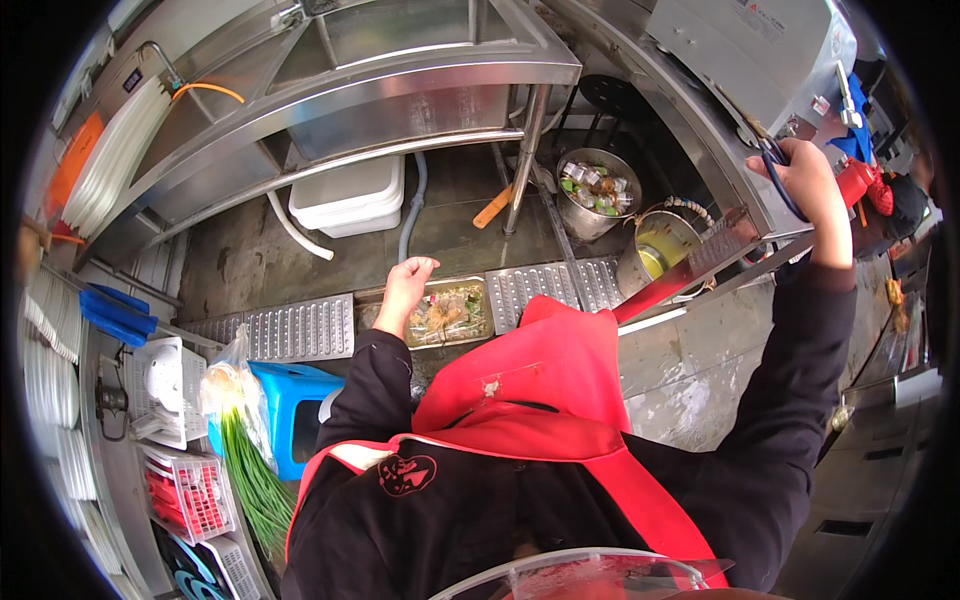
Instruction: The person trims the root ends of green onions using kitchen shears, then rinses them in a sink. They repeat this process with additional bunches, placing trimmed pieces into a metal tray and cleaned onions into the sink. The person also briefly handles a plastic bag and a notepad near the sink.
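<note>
My right hand (810, 184) is at the steel counter on the right, closed around the dark blue handles of a pair of scissors (772, 161). The blades point away from me, over the counter top towards a grey metal appliance (742, 56). Low in front of my apron, my left hand (407, 289) hangs with its fingers curled together, and nothing shows in it. Beneath and beside it, a metal strainer tray (450, 311) full of food scraps sits in the floor drain channel.
Perforated drain covers (300, 328) flank the tray. A steel sink unit (420, 75) stands ahead, with white tubs (349, 196) under it. Two metal pails (596, 191) stand on the floor to the right. Left are a blue plastic stool (289, 390) and bagged green onions (251, 465).
</note>
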The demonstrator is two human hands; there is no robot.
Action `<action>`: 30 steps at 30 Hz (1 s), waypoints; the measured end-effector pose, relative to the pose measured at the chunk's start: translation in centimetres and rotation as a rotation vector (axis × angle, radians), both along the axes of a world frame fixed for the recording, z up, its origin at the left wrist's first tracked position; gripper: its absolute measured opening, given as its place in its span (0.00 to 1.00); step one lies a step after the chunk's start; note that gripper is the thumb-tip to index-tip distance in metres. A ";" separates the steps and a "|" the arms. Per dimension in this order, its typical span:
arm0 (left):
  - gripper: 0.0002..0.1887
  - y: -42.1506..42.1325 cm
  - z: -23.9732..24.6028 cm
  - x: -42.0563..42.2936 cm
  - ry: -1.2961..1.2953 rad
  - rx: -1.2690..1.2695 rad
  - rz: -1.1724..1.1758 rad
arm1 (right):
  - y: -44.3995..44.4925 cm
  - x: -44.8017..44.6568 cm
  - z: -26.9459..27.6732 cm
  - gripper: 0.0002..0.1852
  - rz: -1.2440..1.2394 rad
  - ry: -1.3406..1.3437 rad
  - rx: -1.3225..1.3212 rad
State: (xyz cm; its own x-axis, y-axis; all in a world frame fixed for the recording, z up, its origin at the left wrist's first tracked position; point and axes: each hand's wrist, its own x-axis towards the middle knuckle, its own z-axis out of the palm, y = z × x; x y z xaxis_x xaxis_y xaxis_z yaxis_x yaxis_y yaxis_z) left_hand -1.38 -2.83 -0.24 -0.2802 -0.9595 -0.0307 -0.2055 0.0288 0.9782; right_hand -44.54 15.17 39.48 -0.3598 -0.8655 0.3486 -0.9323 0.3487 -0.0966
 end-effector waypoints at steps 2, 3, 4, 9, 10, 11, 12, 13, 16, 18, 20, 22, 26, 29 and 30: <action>0.10 0.3 0.4 -0.3 0.104 0.042 -0.033 | -1.2 -4.1 -0.2 0.23 -0.016 -0.141 0.138; 0.10 0.4 0.9 -0.3 0.134 0.066 -0.054 | -1.6 -6.0 -0.7 0.22 -0.006 -0.289 0.162; 0.11 0.6 1.4 -0.2 0.161 0.116 -0.067 | -1.9 -7.5 -1.3 0.20 0.019 -0.492 0.183; 0.20 1.4 5.4 1.0 0.308 0.263 -0.040 | -1.6 -7.6 -2.8 0.19 0.102 -0.102 -0.010; 0.25 1.4 6.2 1.4 0.439 0.310 -0.049 | -1.4 -5.8 -2.6 0.19 0.026 0.136 -0.017; 0.29 1.4 7.0 1.9 0.617 0.360 -0.101 | -1.2 -3.5 -2.5 0.17 -0.015 0.084 -0.073; 0.31 1.2 7.7 2.2 0.795 0.414 -0.165 | -1.5 -0.7 -3.0 0.15 0.218 0.090 -0.269; 0.32 1.2 8.2 2.6 0.866 0.432 -0.181 | -1.8 2.4 -4.0 0.15 0.382 -0.221 -0.356; 0.33 0.1 8.4 3.1 0.994 0.452 -0.218 | -4.1 10.4 -6.6 0.15 0.720 -0.597 -0.090; 0.33 -1.6 7.3 3.5 1.024 0.478 -0.225 | -8.6 14.4 -9.8 0.16 0.788 -0.778 -0.067; 0.34 -3.9 5.3 4.4 1.029 0.512 -0.226 | -14.4 17.0 -13.1 0.16 0.777 -0.755 -0.011; 0.32 -6.9 2.8 5.7 0.817 0.551 -0.105 | -20.0 18.7 -16.5 0.16 0.757 -0.638 0.064; 0.28 -11.9 -1.6 8.5 0.711 0.613 0.009 | -28.8 22.3 -23.0 0.15 0.912 -0.621 0.041; 0.26 -14.6 -2.9 9.7 0.693 0.637 0.088 | -32.4 24.3 -25.5 0.13 0.984 -0.661 0.057; 0.26 -14.9 -3.0 9.9 0.682 0.638 0.116 | -33.0 24.6 -25.7 0.13 0.945 -0.629 0.092</action>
State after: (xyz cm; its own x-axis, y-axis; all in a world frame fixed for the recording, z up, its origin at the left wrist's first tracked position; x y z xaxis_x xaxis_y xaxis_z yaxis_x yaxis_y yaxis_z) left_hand 8.50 -17.78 -3.27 -0.3349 -0.8410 -0.4249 0.4501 -0.5389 0.7121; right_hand -19.93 -17.79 13.77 0.3618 -0.8958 0.2581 -0.6209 -0.4381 -0.6500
